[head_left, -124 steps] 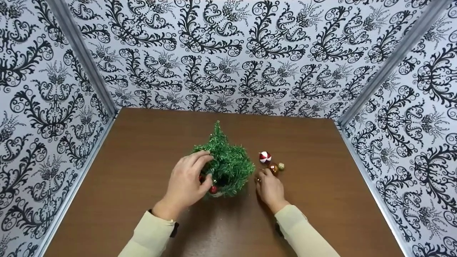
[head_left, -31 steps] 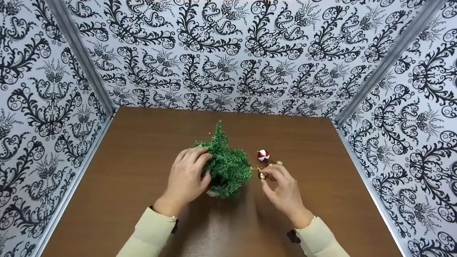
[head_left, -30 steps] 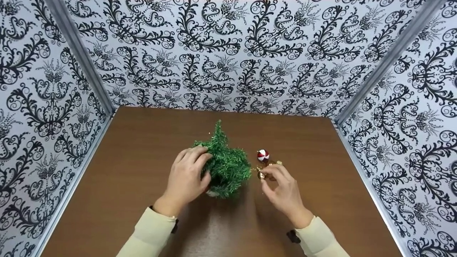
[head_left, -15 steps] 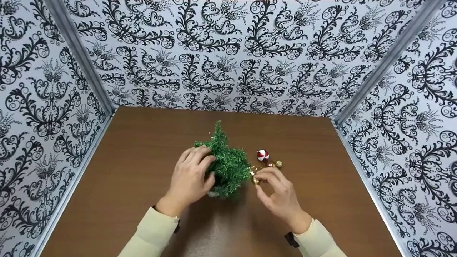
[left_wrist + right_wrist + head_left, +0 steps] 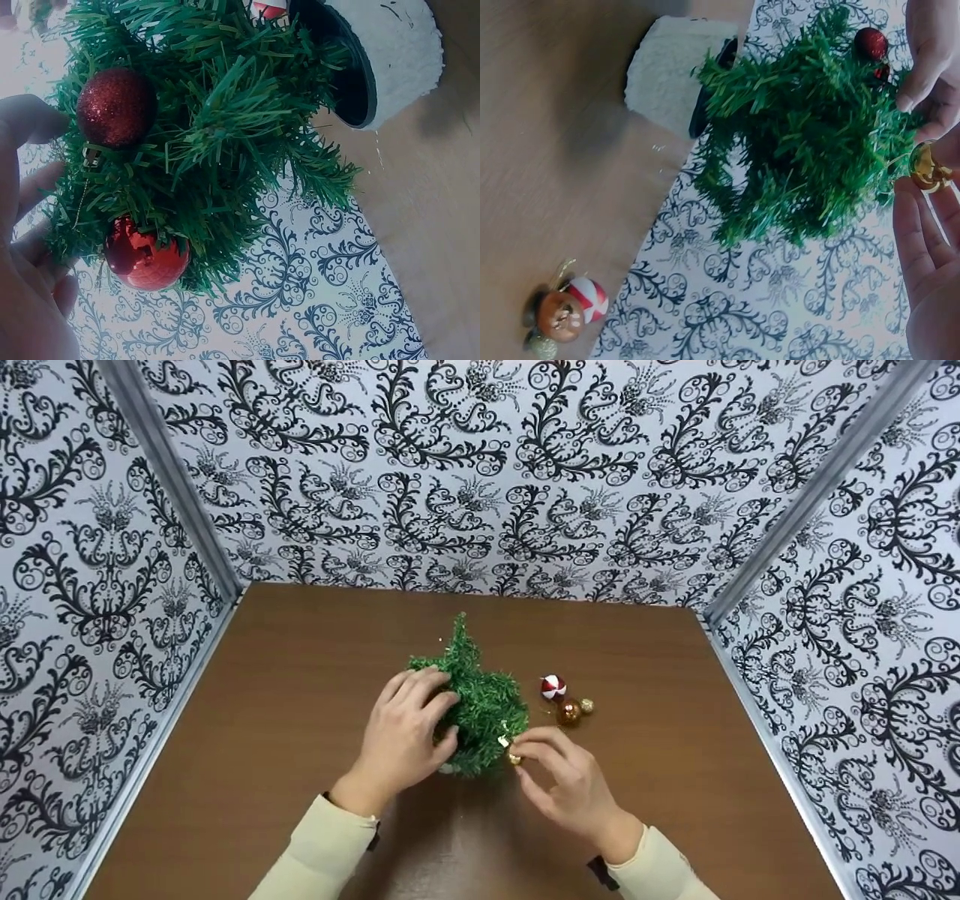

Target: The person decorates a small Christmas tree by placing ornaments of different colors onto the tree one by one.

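Pinching a gold ball (image 5: 927,169) at the right edge of the green tree (image 5: 489,706), the right hand (image 5: 568,786) is apart from the left hand (image 5: 399,739), whose loosely bent fingers touch the branches. Red baubles (image 5: 116,107) hang there; rightward, three balls (image 5: 569,712) cluster on the brown table (image 5: 675,780).

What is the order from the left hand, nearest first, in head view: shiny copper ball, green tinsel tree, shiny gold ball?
1. Green tinsel tree: at the left hand.
2. Shiny gold ball: in the right hand.
3. Shiny copper ball: farther right.
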`<state>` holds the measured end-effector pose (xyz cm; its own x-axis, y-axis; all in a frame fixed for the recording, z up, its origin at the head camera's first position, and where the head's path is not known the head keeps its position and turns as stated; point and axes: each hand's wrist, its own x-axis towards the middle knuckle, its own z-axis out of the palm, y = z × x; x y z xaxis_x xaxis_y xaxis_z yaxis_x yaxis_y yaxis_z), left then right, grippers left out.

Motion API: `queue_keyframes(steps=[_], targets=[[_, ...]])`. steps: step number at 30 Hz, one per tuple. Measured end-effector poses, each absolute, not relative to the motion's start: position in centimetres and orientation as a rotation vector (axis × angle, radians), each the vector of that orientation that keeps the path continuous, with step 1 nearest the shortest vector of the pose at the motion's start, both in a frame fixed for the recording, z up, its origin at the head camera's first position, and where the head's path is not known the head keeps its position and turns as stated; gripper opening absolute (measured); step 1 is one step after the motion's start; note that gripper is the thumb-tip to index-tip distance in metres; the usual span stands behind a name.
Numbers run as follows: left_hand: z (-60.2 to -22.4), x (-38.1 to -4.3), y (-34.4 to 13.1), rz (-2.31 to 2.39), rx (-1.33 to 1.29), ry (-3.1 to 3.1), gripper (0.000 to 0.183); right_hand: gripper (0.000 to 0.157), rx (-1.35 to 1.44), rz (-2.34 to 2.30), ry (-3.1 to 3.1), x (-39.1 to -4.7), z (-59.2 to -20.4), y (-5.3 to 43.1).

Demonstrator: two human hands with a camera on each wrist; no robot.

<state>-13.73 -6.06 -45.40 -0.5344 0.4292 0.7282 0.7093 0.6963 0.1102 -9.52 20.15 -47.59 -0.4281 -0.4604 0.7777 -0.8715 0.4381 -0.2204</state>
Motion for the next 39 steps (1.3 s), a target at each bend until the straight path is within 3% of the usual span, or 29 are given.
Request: queue_keyframes(steps=[15,29,39], targets=[[-45.2,-12.4,-5.0,-0.569,-1.092,-2.159,0.024,0.035,1.184,0.896,-2.045,-9.5,-47.9,18.4],[-45.6,-12.2,-4.6,-0.608,-1.042,-2.174,0.003,0.034,1.187,0.939,-2.044,-9.5,-48.1,17.9],[-45.3,-12.3,-4.6,-0.629,-0.997,-2.123,0.008,0.033,1.153,0.934,-2.077,-9.1,-49.1,18.0]])
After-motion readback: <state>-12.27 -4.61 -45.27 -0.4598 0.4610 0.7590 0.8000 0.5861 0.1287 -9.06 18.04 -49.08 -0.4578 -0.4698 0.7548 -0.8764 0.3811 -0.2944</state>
